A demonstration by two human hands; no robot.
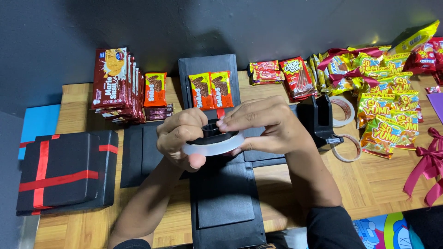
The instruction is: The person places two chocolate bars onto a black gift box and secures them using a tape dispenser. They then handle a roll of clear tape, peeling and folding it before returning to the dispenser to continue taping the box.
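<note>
Both hands hold a roll of clear tape (216, 146) on a black core, lifted above an unfolded black box (224, 193). My left hand (177, 136) cups the roll from the left, thumb under its rim. The fingertips of my right hand (264, 125) pinch the roll's top right edge. Two orange biscuit packets (212, 89) lie on the far panel of the unfolded box.
A black tape dispenser (318, 119) and two loose tape rolls (347, 148) stand at the right. Snack packets (385, 108) and red ribbon bows (429, 166) fill the right side. Stacked biscuit packs (116, 85) sit far left, black boxes with red ribbon (62, 171) near left.
</note>
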